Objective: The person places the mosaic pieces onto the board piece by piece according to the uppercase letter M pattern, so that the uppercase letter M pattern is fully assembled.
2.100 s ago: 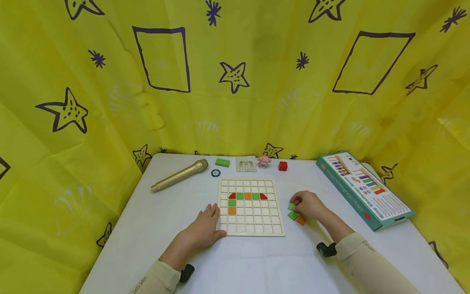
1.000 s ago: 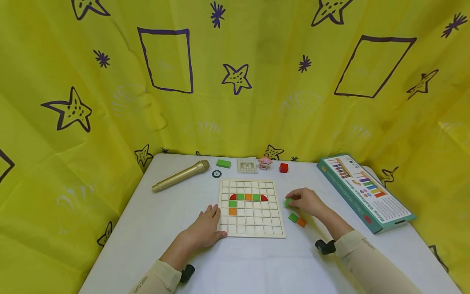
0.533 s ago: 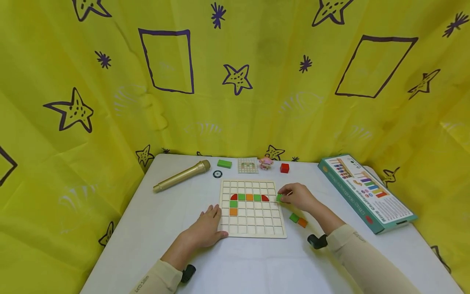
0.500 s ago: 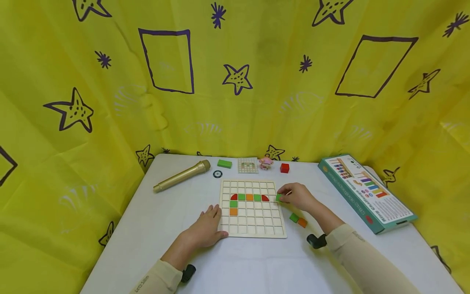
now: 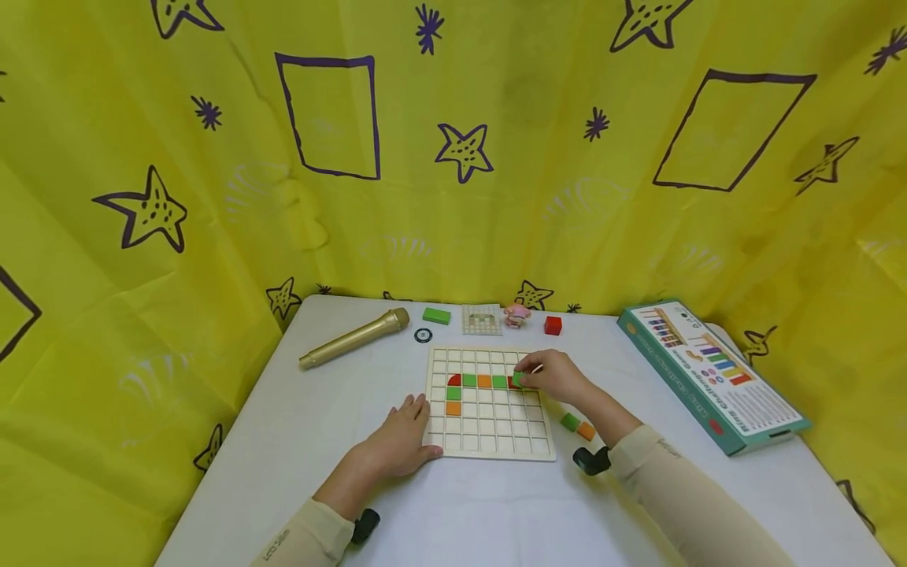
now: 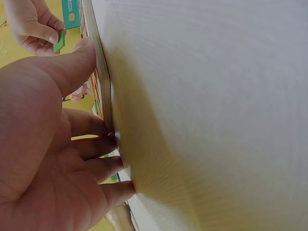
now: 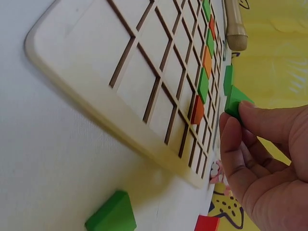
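Observation:
A wooden grid board lies on the white table. Its tiles form a row with a red rounded piece at the left end, then green, orange and green. The red piece at the right end is partly hidden by my right hand. Below the left end sit a green tile and an orange tile. Between thumb and fingertips, my right hand pinches a green block, held above the board's right side. My left hand rests at the board's left edge, fingers extended and thumb along the near corner.
Right of the board lie a loose green block and an orange block. Behind are a gold microphone, round chip, green block, pattern card, pink figurine and red cube. A game box lies right.
My right hand has picked the green block up from the group on the right and carried it left over the board. The left hand stays at the board's edge.

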